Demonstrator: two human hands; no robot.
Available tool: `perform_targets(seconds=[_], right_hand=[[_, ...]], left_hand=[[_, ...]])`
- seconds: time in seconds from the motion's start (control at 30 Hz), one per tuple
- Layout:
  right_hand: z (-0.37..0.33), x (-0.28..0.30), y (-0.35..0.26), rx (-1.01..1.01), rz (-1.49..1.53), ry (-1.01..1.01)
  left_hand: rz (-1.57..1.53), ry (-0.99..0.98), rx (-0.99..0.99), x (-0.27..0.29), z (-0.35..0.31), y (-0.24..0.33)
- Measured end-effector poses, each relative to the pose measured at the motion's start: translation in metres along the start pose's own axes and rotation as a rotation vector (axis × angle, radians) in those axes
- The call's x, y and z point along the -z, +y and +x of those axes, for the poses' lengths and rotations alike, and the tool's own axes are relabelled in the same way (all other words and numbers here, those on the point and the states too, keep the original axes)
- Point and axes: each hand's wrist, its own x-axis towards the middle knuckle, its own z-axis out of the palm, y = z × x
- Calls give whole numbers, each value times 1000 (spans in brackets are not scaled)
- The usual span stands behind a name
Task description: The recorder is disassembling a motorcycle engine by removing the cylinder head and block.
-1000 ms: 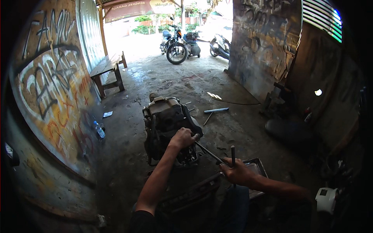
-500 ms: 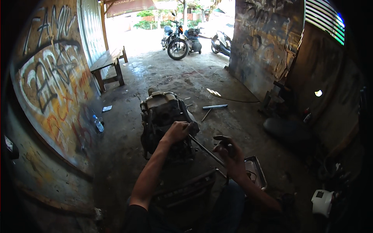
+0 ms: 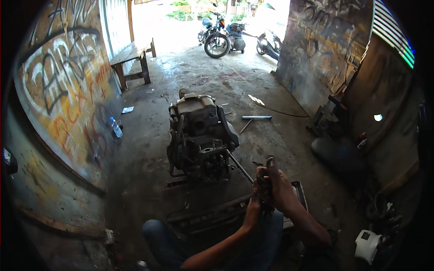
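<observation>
Both hands have come together low and right of centre, in front of my knees. My left hand is closed, its fingers pressed against my right hand. The right one is curled, thumb up, around something dark; its kind is hidden by the fingers and shadow. Just ahead on the left stands a dark, greasy engine on the floor. From its near right side a long metal rod slants toward my hands. Its near end disappears behind them, so I cannot tell whether they touch it.
A dark frame-like part lies before my knees, and a metal tray sits right of my hands. Beyond the engine is a T-handle tool. A black motorcycle seat rests at right; a plastic bottle stands by the left wall.
My left hand has left the engine's near right side and drawn back to meet my right hand. The rod stays against the engine. The whole view has shifted slightly.
</observation>
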Motion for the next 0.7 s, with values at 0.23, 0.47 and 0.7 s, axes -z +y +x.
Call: perform_targets(seconds=[0.23,0.47,0.7], right_hand=[[7,-11,-10,-6,-281,61],[18,-6,-14,39,-552,-188],[16,-2,-5,0,-785,-56]], left_hand=[[-202,20,-140,-12,15,-23],[79,14,-376,-3,22,-36],[350,114,-550,-18,11,-36]])
